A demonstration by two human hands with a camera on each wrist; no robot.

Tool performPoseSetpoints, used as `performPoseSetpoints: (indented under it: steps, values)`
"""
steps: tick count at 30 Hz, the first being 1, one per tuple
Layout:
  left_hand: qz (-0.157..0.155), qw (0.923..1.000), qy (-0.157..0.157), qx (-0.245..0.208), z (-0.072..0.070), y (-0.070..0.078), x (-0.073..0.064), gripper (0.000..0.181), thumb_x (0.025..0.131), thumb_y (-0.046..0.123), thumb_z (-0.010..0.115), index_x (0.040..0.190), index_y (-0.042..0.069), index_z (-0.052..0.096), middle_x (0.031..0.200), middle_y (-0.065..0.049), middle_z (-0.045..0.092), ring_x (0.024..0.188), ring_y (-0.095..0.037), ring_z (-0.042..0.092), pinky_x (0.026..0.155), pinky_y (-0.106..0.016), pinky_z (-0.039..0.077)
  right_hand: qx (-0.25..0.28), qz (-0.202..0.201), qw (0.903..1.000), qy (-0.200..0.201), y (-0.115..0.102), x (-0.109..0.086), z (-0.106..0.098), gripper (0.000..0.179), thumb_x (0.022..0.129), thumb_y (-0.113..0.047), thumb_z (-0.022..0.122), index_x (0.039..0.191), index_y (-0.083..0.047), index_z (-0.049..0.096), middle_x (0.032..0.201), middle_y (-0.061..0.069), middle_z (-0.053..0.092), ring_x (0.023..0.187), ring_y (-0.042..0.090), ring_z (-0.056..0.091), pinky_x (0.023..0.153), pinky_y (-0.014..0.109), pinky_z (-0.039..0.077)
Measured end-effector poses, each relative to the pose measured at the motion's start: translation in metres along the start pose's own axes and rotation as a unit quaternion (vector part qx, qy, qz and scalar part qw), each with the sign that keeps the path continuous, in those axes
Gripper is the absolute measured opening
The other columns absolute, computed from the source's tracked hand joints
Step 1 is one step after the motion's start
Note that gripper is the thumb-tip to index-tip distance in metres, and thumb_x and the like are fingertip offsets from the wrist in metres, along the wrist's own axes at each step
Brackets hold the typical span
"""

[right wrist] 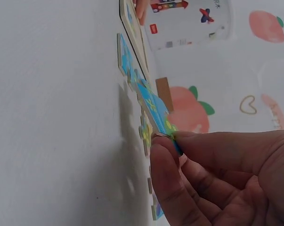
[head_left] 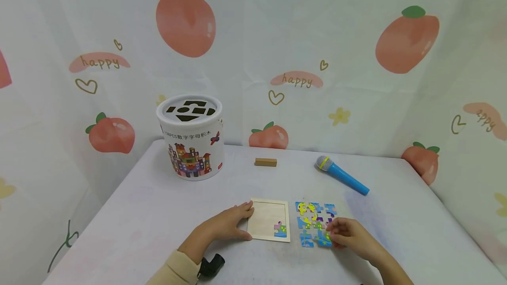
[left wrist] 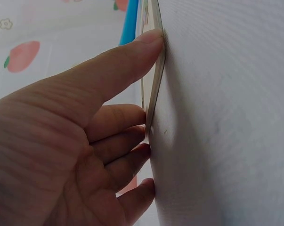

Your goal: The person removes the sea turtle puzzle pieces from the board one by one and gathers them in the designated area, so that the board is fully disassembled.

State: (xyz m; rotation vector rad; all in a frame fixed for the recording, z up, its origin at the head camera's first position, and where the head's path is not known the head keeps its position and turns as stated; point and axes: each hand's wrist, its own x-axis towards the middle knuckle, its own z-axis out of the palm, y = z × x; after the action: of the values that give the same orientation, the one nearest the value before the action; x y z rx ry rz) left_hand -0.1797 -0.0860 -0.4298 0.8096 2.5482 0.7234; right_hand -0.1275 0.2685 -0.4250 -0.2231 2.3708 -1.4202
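Note:
A square wooden puzzle tray lies on the table, with a couple of joined pieces in its lower right corner. My left hand rests at the tray's left side, its thumb at the lower corner and fingertips along the edge. To the right of the tray lie several loose jigsaw pieces, blue, yellow and purple. Between thumb and index finger, my right hand pinches a blue jigsaw piece with yellow-green marks, tilted over the lower right of the group.
A white block bucket with a shape-hole lid stands at the back left. Behind the tray lies a small brown wooden block. A blue toy microphone lies at the back right, and a black object is beside the left sleeve.

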Motion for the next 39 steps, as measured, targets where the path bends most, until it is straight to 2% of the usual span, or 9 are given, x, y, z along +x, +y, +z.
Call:
performPoseSetpoints:
  steps: [14,23,30,35,39]
  values:
    - [0.002,1.0,0.001,-0.002,0.0002,-0.0001,0.0,0.075,0.077,0.033,0.074,0.139,0.004,0.043,0.153,-0.008,0.028,0.142,-0.025,0.024,0.115,-0.046,0.021,0.002,0.025,0.9997,0.0,0.0062,0.0024,0.0024,0.021,0.088,-0.005,0.059,0.102,0.011,0.056,0.08,0.004,0.059,0.071,0.015,0.059,0.061,0.026,0.055]
    - [0.0,1.0,0.0,0.003,0.0006,-0.0007,0.0007,0.075,0.077,0.034,0.074,0.139,0.005,0.043,0.153,-0.008,0.028,0.142,-0.026,0.025,0.115,-0.045,0.022,-0.051,-0.003,0.9986,0.014,0.0034,0.0021,0.0053,0.02,0.084,-0.006,0.064,0.098,0.007,0.058,0.083,0.006,0.06,0.072,0.011,0.056,0.059,0.023,0.054]
    - [0.012,0.9999,0.005,0.004,0.0004,-0.0018,0.0007,0.075,0.077,0.033,0.074,0.139,0.003,0.043,0.153,-0.01,0.028,0.142,-0.026,0.025,0.115,-0.046,0.022,-0.143,-0.039,0.9876,0.051,-0.0024,-0.0033,0.0041,0.023,0.078,-0.011,0.072,0.094,0.002,0.061,0.084,0.005,0.061,0.071,0.001,0.052,0.062,0.019,0.048]
    - [0.013,0.9998,0.009,0.01,0.0013,-0.0026,0.0007,0.076,0.076,0.034,0.074,0.138,0.003,0.043,0.152,-0.009,0.029,0.142,-0.025,0.025,0.115,-0.045,0.022,-0.15,-0.038,0.9871,0.043,-0.001,-0.0047,0.0043,0.033,0.072,-0.013,0.077,0.097,0.003,0.062,0.086,0.004,0.062,0.072,0.002,0.052,0.063,0.019,0.049]
    - [0.014,0.9998,0.01,0.011,0.0016,-0.003,0.0007,0.075,0.076,0.033,0.074,0.138,0.003,0.044,0.152,-0.009,0.03,0.142,-0.025,0.026,0.115,-0.044,0.022,-0.149,-0.053,0.9867,0.037,0.0021,-0.0031,0.0056,0.032,0.072,-0.011,0.077,0.097,0.004,0.063,0.087,0.005,0.063,0.072,0.001,0.051,0.062,0.019,0.049]
